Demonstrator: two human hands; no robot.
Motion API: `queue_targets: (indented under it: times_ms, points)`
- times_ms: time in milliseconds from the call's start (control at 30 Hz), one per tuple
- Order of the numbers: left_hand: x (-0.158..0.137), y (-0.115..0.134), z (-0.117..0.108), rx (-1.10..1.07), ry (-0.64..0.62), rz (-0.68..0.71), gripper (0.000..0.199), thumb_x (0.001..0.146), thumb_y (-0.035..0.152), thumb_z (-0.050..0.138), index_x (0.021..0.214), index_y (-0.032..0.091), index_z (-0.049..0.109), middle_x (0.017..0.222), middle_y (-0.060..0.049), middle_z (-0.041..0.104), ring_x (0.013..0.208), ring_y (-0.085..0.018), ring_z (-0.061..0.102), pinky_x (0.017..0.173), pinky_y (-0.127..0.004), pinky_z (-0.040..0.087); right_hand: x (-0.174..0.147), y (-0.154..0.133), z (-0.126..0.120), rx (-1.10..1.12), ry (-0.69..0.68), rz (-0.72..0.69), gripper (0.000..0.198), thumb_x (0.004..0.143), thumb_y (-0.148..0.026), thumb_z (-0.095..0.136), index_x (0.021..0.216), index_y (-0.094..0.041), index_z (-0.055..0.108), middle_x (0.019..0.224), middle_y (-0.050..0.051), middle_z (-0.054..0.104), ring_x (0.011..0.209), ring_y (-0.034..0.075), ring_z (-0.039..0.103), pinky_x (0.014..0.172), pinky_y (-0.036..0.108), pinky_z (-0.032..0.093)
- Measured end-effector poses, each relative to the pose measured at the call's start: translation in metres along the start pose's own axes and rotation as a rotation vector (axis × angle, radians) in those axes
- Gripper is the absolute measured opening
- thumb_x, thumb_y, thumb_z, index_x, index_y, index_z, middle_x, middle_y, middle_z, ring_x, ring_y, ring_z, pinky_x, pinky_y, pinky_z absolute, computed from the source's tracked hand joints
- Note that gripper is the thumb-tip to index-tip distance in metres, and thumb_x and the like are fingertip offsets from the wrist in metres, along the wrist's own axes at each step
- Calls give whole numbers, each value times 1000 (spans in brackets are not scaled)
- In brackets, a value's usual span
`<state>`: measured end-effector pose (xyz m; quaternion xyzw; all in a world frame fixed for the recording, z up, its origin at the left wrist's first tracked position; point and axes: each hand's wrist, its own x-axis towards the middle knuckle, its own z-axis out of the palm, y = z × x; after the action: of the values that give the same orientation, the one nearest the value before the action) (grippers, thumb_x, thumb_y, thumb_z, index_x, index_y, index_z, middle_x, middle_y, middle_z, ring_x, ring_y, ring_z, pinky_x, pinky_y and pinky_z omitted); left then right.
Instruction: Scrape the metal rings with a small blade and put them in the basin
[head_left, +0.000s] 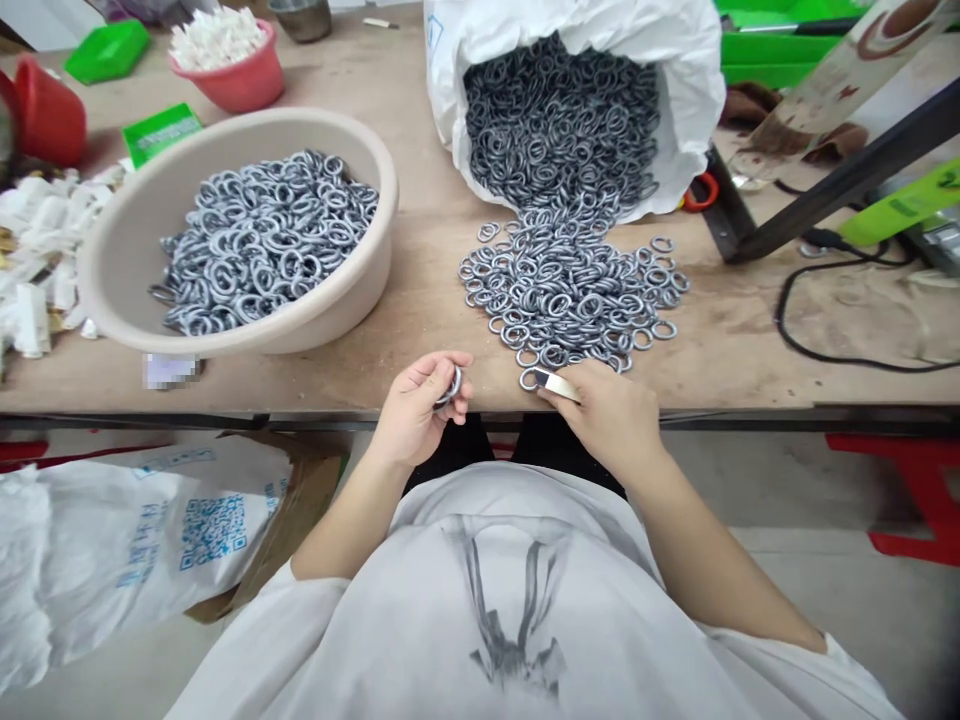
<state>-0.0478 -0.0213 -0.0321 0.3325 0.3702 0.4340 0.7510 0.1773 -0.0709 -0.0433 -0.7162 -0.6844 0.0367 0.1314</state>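
Between the thumb and fingers of my left hand [420, 405] is a grey metal ring [452, 387], held over the table's front edge. My right hand [611, 415] grips a small flat tool [561, 387] with a pale body and a dark tip; its exact kind is unclear. The dark tip lies at a loose ring [529, 379] on the near side of the ring pile [570, 290]. That pile spills out of a white sack [450, 120] lying on its side. To the left, a large beige basin [386, 190] holds many similar rings.
White plastic pieces [34, 230] lie left of the basin, with a red bowl [266, 75] and green trays [109, 50] behind. A black metal bar [825, 190] and a black cable [784, 320] are at right. A printed white sack [150, 540] lies below the table.
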Motion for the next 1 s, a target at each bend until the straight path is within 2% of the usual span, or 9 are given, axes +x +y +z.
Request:
queue_targets:
  times_ms: [200,300,433,533,600,700,800,900,1000]
  points:
    - [3,7,3,-133,37,-159,22,76,34,72,80,14,63,79,-4,68,61,-12,64,40,-18,49,13,-1,6,-21,-51,7,25,95,-39,55,100,-20,70,97,8,68,79,23,58,57,32,20]
    - [2,8,7,-142,80,-184,25,75,36,73,77,14,59,74,-2,63,55,-9,58,36,-15,41,22,3,7,135,19,26,22,94,-35,53,99,-18,67,98,10,66,81,23,57,60,32,26]
    - [3,-7,17,-11,82,-81,35,72,43,80,80,15,58,64,4,52,47,-4,41,35,-12,23,27,-3,5,732,23,39,30,96,-46,49,83,-20,57,74,2,53,66,17,48,59,29,32]
    - [4,-23,27,129,33,39,44,73,55,77,86,16,61,62,5,47,49,-4,35,39,-14,22,24,-23,8,1229,-130,72,39,93,-60,51,83,-22,52,63,-6,39,51,10,31,50,26,28]
    - [4,-31,31,198,15,103,48,77,62,71,87,16,62,63,4,47,52,-5,35,42,-16,25,20,-40,11,1385,-167,94,42,89,-64,56,81,-23,50,62,-7,36,50,9,29,48,25,28]
    - [3,-36,31,234,31,161,46,82,62,65,81,17,58,64,4,46,54,-6,36,45,-18,27,16,-57,13,1399,-94,89,43,84,-64,62,81,-23,51,67,-4,47,58,11,44,56,25,41]
    - [1,-34,29,195,-35,135,45,85,59,63,75,17,51,60,6,38,50,-5,31,45,-18,25,18,-59,9,1343,-56,34,41,82,-62,67,92,-23,58,82,0,61,73,15,56,67,28,48]
    - [1,-28,28,147,-123,84,46,85,58,63,72,18,47,57,7,35,47,-5,27,43,-17,22,22,-51,2,1289,-85,-29,38,86,-59,63,92,-22,60,78,0,60,70,14,55,65,28,46]
    - [0,-22,29,86,-132,35,48,82,59,67,69,18,44,55,7,34,45,-4,26,41,-16,21,20,-44,-4,1118,-29,-121,37,93,-56,55,84,-20,58,69,-2,53,63,13,47,61,26,38]
